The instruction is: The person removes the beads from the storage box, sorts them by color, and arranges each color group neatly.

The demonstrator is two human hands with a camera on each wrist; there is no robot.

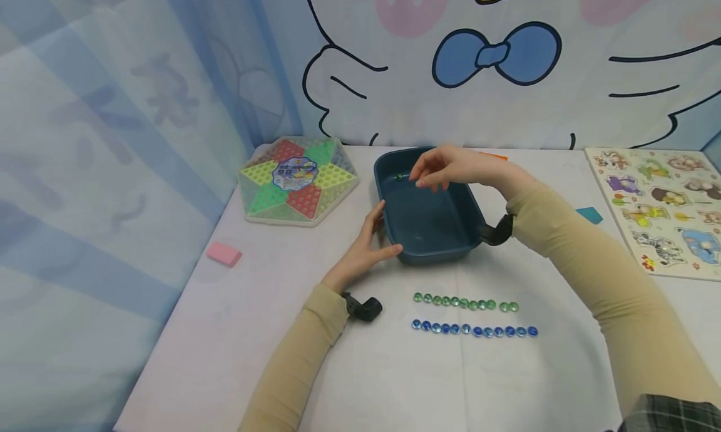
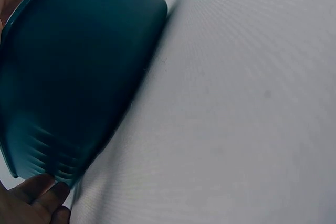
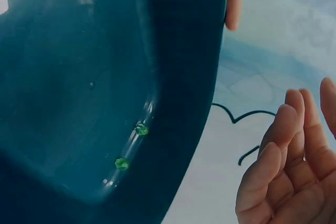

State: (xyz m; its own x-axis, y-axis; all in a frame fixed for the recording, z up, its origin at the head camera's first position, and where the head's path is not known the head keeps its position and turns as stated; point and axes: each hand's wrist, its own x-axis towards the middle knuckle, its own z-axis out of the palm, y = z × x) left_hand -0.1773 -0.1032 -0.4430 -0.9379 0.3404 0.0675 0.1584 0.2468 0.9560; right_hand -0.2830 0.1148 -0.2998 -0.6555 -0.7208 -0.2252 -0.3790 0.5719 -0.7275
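A dark blue plastic bin (image 1: 434, 222) stands at the middle of the table. My left hand (image 1: 367, 247) grips its near-left corner, thumb at the front wall and fingers along the left side. Over the bin's far end hovers my right hand (image 1: 442, 168), fingers loosely bent, with nothing visible in them. In the right wrist view two green glass beads (image 3: 140, 129) lie on the bin's floor near a corner. In front of the bin run a row of green glass beads (image 1: 464, 303) and, nearer me, a row of blue glass beads (image 1: 477, 332).
A hexagonal Chinese checkers box (image 1: 298, 178) lies left of the bin, with a pink block (image 1: 224, 254) nearer me. To the right are a wooden animal puzzle board (image 1: 664, 213) and a teal piece (image 1: 589, 215). An orange piece (image 1: 494, 156) shows behind my right wrist.
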